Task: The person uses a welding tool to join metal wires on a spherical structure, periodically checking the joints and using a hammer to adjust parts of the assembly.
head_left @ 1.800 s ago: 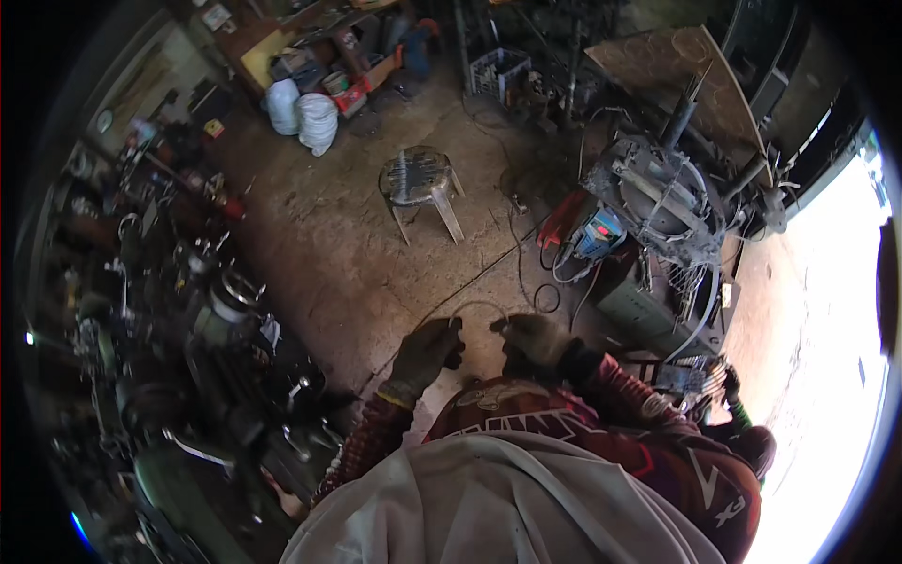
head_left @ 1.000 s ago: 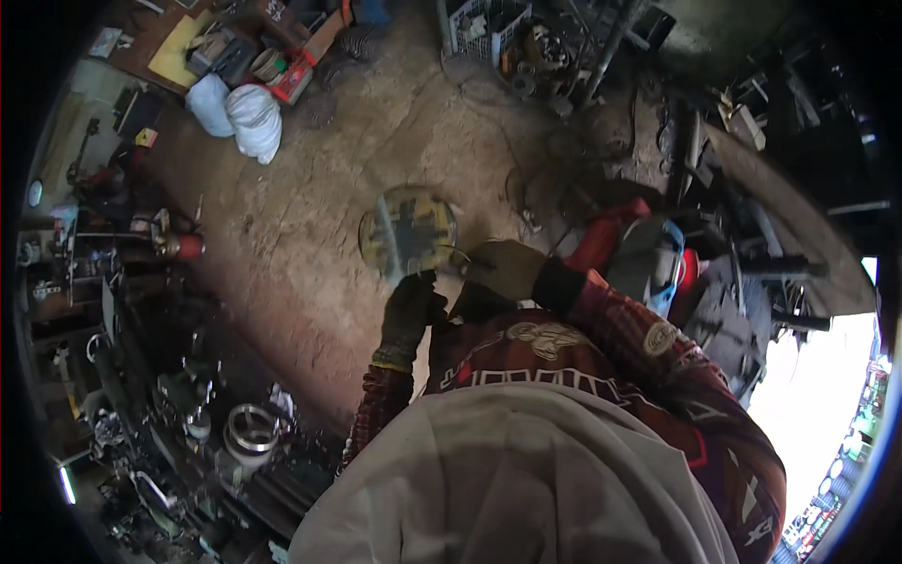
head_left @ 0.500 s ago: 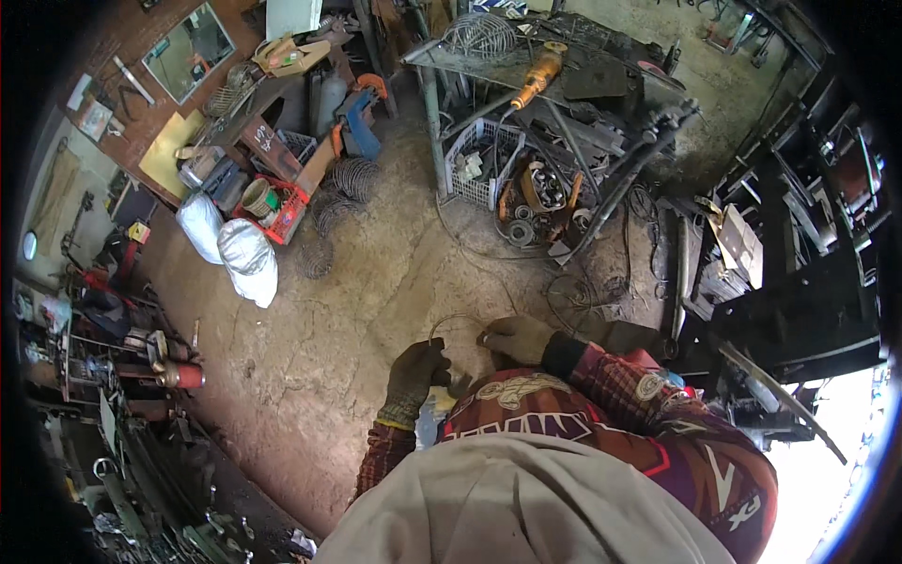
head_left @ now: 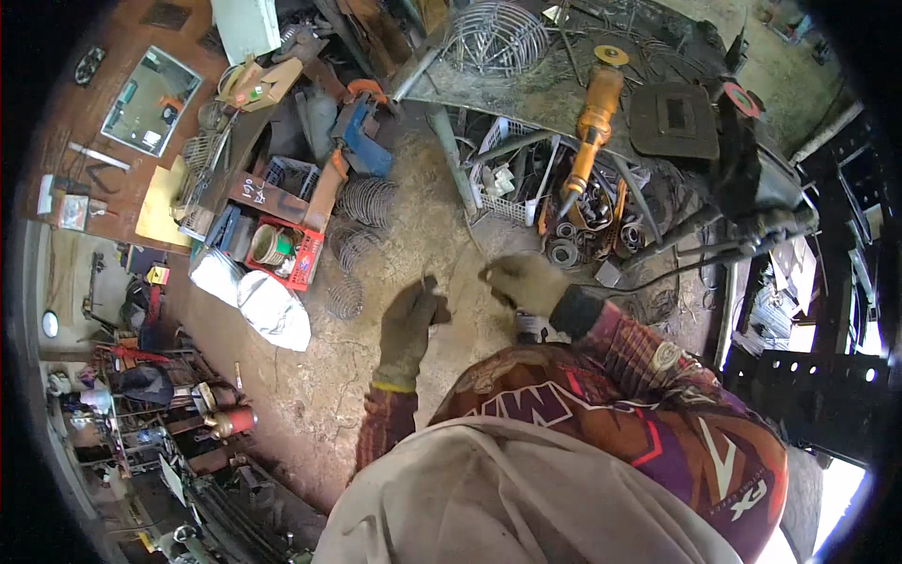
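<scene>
My left hand (head_left: pixel 411 324), in a dark work glove, is raised over the floor with its fingers pinched together. To its right, my gloved right hand (head_left: pixel 528 285) is also closed, thumb and fingers facing the left one across a small gap. A thin bent wire (head_left: pixel 425 274) shows faintly at the left fingertips. Most of its curve blends into the brown floor now, though half a second ago it arched between both hands. Just beyond my left hand, several wire coils (head_left: pixel 366 204) lie on the floor.
A metal workbench (head_left: pixel 427 86) ahead carries a domed wire cage (head_left: pixel 495 39), an orange angle grinder (head_left: pixel 594 122) and a dark welding mask (head_left: pixel 675 122). Beneath it is a white crate (head_left: pixel 512 205). White sacks (head_left: pixel 274 310) and a red crate (head_left: pixel 303 265) stand left.
The view has shifted toward the workbench, which now looks closer. Both my hands have moved forward and up, still facing each other, and the wire between them is harder to see.
</scene>
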`<action>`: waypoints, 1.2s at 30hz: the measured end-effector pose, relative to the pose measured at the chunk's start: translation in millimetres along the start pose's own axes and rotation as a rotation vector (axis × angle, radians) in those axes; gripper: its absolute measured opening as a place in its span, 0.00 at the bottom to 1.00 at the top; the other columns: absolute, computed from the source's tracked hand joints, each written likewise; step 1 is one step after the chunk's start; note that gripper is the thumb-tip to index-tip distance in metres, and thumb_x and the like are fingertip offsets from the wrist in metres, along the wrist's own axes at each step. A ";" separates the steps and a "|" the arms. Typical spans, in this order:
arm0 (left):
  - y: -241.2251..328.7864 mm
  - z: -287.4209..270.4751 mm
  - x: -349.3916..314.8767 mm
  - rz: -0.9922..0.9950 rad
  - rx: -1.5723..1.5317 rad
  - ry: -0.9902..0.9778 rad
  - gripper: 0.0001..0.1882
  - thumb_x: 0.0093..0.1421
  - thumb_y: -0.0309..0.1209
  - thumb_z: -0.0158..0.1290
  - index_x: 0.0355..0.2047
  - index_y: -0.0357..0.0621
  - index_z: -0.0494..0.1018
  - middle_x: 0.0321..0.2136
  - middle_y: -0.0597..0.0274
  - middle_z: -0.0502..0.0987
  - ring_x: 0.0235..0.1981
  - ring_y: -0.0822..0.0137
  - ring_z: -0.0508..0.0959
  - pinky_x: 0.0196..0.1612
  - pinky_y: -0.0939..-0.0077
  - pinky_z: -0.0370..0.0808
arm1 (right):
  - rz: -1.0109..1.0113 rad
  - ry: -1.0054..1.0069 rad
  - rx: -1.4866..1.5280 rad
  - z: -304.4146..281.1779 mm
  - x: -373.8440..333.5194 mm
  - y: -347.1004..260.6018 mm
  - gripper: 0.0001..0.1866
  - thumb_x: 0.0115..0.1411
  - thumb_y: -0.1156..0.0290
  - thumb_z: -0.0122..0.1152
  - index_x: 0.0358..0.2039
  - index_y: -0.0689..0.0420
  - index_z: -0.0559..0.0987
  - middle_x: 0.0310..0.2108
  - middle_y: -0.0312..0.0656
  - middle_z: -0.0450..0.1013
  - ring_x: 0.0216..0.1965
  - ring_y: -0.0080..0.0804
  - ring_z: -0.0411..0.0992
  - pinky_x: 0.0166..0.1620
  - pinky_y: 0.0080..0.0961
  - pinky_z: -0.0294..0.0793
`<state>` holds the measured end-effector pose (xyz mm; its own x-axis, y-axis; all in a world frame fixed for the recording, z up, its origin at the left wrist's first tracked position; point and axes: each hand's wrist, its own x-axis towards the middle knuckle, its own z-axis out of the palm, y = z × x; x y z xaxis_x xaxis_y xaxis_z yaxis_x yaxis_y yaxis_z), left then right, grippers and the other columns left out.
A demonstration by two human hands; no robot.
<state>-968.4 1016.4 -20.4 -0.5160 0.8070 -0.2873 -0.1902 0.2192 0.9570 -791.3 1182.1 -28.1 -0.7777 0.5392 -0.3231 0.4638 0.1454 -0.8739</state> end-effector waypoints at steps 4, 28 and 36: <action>65.7 16.4 102.6 0.063 0.027 -0.039 0.19 0.68 0.35 0.52 0.51 0.31 0.72 0.31 0.59 0.78 0.30 0.71 0.78 0.38 0.73 0.79 | -0.020 0.174 0.286 -51.9 68.4 -25.5 0.18 0.65 0.59 0.56 0.38 0.63 0.80 0.25 0.40 0.76 0.25 0.24 0.72 0.31 0.26 0.71; 108.6 94.8 479.1 0.162 0.278 -0.315 0.14 0.64 0.35 0.57 0.44 0.37 0.77 0.28 0.63 0.79 0.23 0.77 0.76 0.28 0.79 0.74 | 0.273 1.041 -0.007 -173.6 302.8 -15.5 0.22 0.60 0.51 0.57 0.42 0.55 0.83 0.37 0.55 0.79 0.42 0.53 0.78 0.46 0.40 0.76; 101.4 90.9 494.1 0.652 0.558 -0.199 0.15 0.64 0.36 0.57 0.41 0.35 0.79 0.35 0.54 0.82 0.34 0.65 0.81 0.38 0.71 0.76 | 0.296 0.995 -0.013 -185.8 310.3 -15.4 0.22 0.60 0.49 0.57 0.41 0.55 0.84 0.36 0.55 0.79 0.41 0.55 0.77 0.44 0.43 0.76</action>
<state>-1166.7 1487.2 -61.7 -0.2148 0.9340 0.2856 0.5539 -0.1244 0.8233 -961.0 1501.3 -47.4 0.0672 0.9950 -0.0734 0.5884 -0.0990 -0.8025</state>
